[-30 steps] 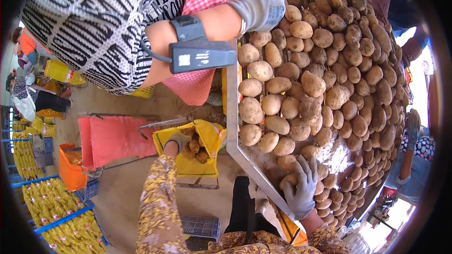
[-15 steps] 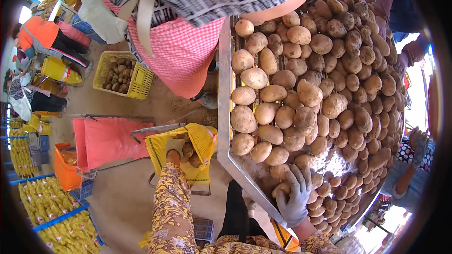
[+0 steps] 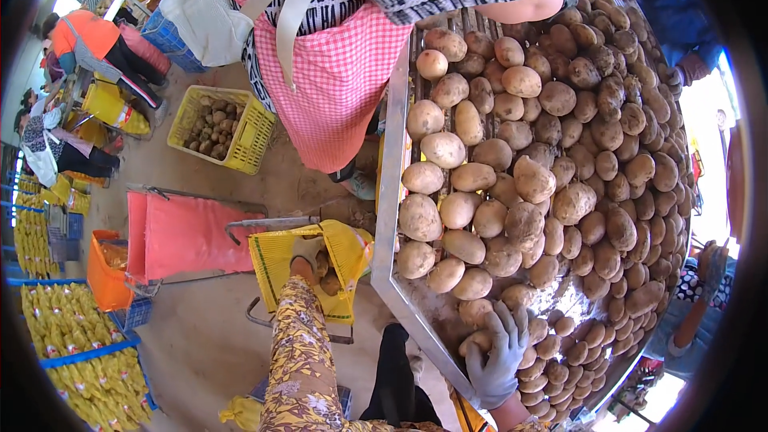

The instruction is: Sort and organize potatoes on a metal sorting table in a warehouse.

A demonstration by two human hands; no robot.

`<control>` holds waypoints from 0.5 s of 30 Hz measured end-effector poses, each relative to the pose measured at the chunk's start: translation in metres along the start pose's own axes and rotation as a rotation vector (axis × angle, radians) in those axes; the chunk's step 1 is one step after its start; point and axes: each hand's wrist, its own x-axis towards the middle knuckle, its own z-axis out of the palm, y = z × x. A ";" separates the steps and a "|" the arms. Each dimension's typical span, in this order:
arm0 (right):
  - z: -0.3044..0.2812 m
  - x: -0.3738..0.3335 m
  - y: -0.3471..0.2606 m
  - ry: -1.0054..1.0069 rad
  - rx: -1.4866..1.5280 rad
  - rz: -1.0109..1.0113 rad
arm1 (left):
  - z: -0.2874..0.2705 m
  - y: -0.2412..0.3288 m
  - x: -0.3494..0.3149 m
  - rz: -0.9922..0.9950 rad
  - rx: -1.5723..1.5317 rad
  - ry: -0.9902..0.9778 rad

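My left hand [image 3: 305, 250], in a pale glove, reaches into the mouth of a yellow mesh bag [image 3: 272, 258] hung on a metal frame. Its fingers are hidden there, beside a few potatoes [image 3: 329, 282] in the bag. My right hand [image 3: 498, 362], in a grey glove, rests at the near edge of a metal-rimmed sorting table [image 3: 387, 228]. Its fingers are spread, with a potato [image 3: 477, 342] between thumb and forefinger and other potatoes touching the fingertips. A heap of brown potatoes [image 3: 602, 176] covers the table beyond.
A co-worker in a pink checked apron [image 3: 336, 88] stands ahead at the table's left. Other people's hands are along the right side. A yellow crate [image 3: 260, 138] of potatoes, a red-covered frame [image 3: 192, 236], an orange bin [image 3: 108, 276] and stacked filled bags [image 3: 72, 316] lie leftward.
The whole view has shifted slightly. My left hand stays in the bag and my right hand stays on the potatoes. At the far right, a co-worker's hands have moved back from the heap.
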 end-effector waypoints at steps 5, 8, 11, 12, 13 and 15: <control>0.005 0.002 0.001 -0.011 0.010 -0.009 | -0.051 -0.032 0.024 0.213 0.569 0.081; 0.004 0.005 -0.009 0.006 0.090 -0.079 | -0.120 -0.038 0.030 0.324 0.546 0.053; 0.010 0.002 0.001 0.008 0.049 -0.048 | -0.075 -0.023 0.031 0.286 0.489 -0.020; 0.009 0.000 0.002 0.011 0.033 -0.053 | -0.059 -0.015 0.025 0.200 0.566 -0.014; 0.009 -0.001 0.000 0.012 0.031 -0.054 | -0.043 -0.010 0.021 0.200 0.552 -0.025; 0.011 -0.001 -0.004 0.013 0.053 -0.064 | -0.029 -0.001 0.012 0.242 0.360 0.025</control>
